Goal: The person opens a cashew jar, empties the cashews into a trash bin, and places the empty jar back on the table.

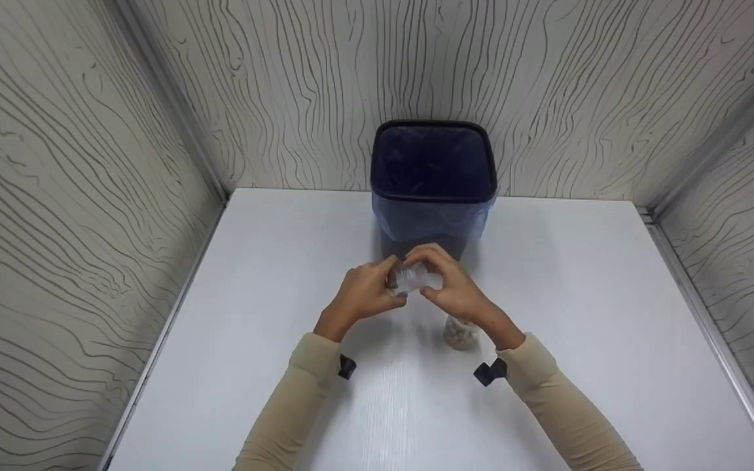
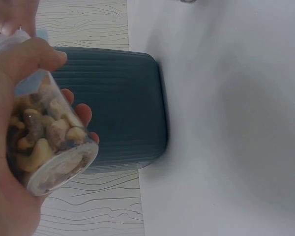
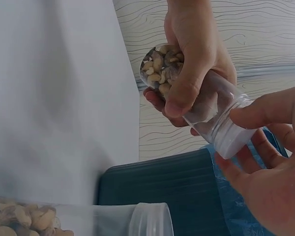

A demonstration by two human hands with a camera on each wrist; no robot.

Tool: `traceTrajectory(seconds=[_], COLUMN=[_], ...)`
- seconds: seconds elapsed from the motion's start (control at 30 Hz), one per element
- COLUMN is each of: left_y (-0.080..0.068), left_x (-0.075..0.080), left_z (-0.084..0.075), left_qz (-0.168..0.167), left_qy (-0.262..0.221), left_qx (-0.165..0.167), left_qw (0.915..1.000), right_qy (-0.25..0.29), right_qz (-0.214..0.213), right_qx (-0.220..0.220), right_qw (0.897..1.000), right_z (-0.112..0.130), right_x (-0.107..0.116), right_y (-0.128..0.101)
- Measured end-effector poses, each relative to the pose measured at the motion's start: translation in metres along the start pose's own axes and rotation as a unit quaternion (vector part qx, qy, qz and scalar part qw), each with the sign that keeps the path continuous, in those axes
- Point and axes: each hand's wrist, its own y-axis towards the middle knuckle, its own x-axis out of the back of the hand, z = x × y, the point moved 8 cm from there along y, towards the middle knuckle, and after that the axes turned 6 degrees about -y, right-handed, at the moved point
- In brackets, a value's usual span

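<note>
My left hand (image 1: 377, 288) grips a clear plastic jar of mixed nuts (image 1: 410, 280), held tilted above the table in front of the bin. In the left wrist view the jar (image 2: 49, 142) fills the lower left with its base toward the camera. My right hand (image 1: 446, 278) pinches the jar's white lid (image 3: 231, 140) between thumb and fingers. A second jar of nuts (image 1: 460, 333) stands on the table under my right wrist, its lid (image 3: 150, 221) on.
A dark blue ribbed bin (image 1: 434, 176) with a blue bag liner (image 3: 231, 206) stands at the back centre of the white table (image 1: 580, 294). Patterned walls close in the table at the back and on both sides.
</note>
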Motion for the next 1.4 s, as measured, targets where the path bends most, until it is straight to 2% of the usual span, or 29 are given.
traceTrajectory(seconds=[0.27, 0.63, 0.87, 1.1, 1.4], left_y=[-0.001, 0.000, 0.000, 0.000, 0.001], left_x=[0.000, 0.001, 0.001, 0.004, 0.006], left_z=[0.002, 0.001, 0.002, 0.001, 0.000], left_qz=[0.009, 0.007, 0.005, 0.004, 0.001], left_qy=[0.005, 0.006, 0.003, 0.002, 0.001], left_qx=[0.011, 0.012, 0.014, 0.023, 0.016], left_qw=[0.9999, 0.9999, 0.9999, 0.9997, 0.9999], right_qy=[-0.013, -0.003, 0.004, 0.018, 0.033], right_qz=[-0.023, -0.026, -0.028, -0.034, -0.042], right_qx=[0.021, 0.023, 0.043, 0.042, 0.039], right_qw=[0.999, 0.999, 0.999, 0.998, 0.998], right_z=[0.004, 0.003, 0.005, 0.005, 0.003], right_x=[0.008, 0.009, 0.010, 0.013, 0.014], right_y=[0.002, 0.001, 0.000, 0.000, -0.001])
